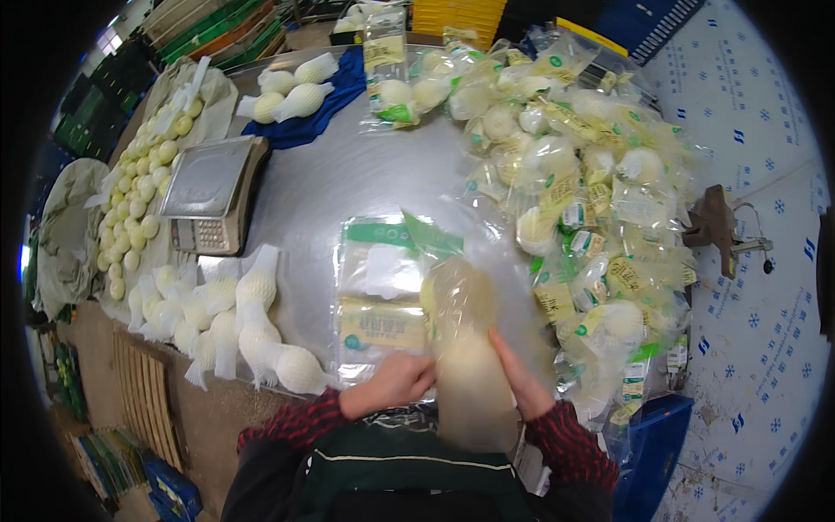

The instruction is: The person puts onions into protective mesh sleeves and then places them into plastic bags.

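Observation:
A clear printed plastic bag (466, 365), blurred, stands tilted before my chest with pale rounded contents. My left hand (396, 382) has its fingers curled at the bag's left side. On the other side, my right hand (520, 378) lies along the bag, which is held between both hands. Flat under and left of it is a stack of empty clear bags (381, 280) with green and yellow printing. White foam-net sleeves (258, 326) holding peeled onions lie to the left, near my left forearm.
Filled bags (574, 189) heap up along the right of the steel table (313, 176). A digital scale (209, 189) sits left, beside loose peeled onions (140, 189). More sleeved onions (293, 91) rest by a blue cloth (326, 124). A blue crate (655, 450) stands at lower right.

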Demonstrator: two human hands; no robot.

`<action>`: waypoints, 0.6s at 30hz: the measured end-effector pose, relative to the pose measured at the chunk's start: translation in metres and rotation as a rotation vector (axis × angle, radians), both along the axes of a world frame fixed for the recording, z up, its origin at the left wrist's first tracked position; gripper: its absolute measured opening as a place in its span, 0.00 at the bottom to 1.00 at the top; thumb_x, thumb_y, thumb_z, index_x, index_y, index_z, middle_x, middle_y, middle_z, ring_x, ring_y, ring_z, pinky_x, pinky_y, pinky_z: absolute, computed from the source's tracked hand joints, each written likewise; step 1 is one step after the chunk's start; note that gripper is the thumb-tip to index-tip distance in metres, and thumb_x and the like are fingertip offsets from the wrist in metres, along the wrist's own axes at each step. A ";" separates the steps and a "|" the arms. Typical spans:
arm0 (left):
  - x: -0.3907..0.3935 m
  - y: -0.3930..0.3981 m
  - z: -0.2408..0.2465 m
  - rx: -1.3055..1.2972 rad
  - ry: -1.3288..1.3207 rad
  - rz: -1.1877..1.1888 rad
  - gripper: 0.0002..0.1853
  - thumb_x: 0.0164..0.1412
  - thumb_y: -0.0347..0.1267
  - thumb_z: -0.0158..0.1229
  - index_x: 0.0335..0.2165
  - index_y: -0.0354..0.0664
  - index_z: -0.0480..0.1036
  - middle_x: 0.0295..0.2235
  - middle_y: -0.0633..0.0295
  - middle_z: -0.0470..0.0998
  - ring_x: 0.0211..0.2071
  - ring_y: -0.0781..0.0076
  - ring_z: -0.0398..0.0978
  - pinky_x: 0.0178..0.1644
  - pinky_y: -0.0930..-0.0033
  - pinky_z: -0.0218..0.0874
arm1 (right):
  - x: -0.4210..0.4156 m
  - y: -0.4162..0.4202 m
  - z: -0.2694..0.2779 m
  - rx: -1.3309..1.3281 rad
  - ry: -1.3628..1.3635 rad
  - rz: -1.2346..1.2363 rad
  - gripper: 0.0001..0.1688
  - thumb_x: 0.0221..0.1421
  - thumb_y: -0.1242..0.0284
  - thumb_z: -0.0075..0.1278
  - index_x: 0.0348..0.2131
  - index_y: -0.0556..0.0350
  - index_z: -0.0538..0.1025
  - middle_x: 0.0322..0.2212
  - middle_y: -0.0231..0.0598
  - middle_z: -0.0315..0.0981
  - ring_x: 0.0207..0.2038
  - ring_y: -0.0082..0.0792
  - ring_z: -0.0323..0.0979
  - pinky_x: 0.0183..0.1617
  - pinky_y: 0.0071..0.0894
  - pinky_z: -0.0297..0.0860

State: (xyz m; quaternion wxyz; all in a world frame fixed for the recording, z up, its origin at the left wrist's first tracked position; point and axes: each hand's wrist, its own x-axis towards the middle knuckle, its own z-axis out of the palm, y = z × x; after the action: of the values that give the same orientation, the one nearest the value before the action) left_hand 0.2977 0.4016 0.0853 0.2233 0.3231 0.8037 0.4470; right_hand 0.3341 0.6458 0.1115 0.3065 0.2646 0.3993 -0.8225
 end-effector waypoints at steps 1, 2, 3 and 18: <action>0.002 -0.003 0.016 0.043 -0.120 0.034 0.10 0.61 0.28 0.52 0.25 0.35 0.72 0.19 0.54 0.77 0.22 0.60 0.78 0.27 0.64 0.68 | 0.013 0.005 0.002 0.126 0.181 0.016 0.43 0.58 0.68 0.51 0.64 0.60 0.50 0.63 0.45 0.49 0.59 0.35 0.58 0.55 0.29 0.64; -0.001 -0.005 0.019 0.166 -0.341 0.130 0.11 0.64 0.30 0.50 0.28 0.33 0.72 0.19 0.56 0.77 0.21 0.65 0.78 0.26 0.67 0.68 | 0.028 0.010 0.005 0.253 0.355 0.039 0.46 0.55 0.68 0.55 0.64 0.60 0.50 0.64 0.45 0.47 0.60 0.35 0.58 0.52 0.28 0.67; -0.005 -0.005 0.022 0.281 -0.569 0.228 0.13 0.66 0.32 0.48 0.31 0.31 0.73 0.20 0.57 0.77 0.21 0.70 0.77 0.25 0.69 0.68 | 0.035 0.014 0.024 0.374 0.489 0.075 0.50 0.51 0.68 0.58 0.64 0.61 0.50 0.65 0.46 0.46 0.59 0.35 0.59 0.49 0.27 0.68; -0.100 0.160 0.156 0.706 -0.113 -0.076 0.16 0.65 0.33 0.44 0.23 0.34 0.66 0.15 0.60 0.74 0.19 0.73 0.76 0.25 0.69 0.67 | 0.022 0.053 0.181 1.634 0.875 -0.439 0.34 0.52 0.75 0.59 0.57 0.62 0.66 0.44 0.46 0.73 0.18 0.18 0.65 0.22 0.18 0.63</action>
State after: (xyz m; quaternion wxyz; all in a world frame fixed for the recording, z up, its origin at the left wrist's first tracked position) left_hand 0.1976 0.5617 0.2415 0.1584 0.3849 0.5734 0.7056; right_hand 0.3557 0.6983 0.2922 -0.3113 0.1347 0.8715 -0.3541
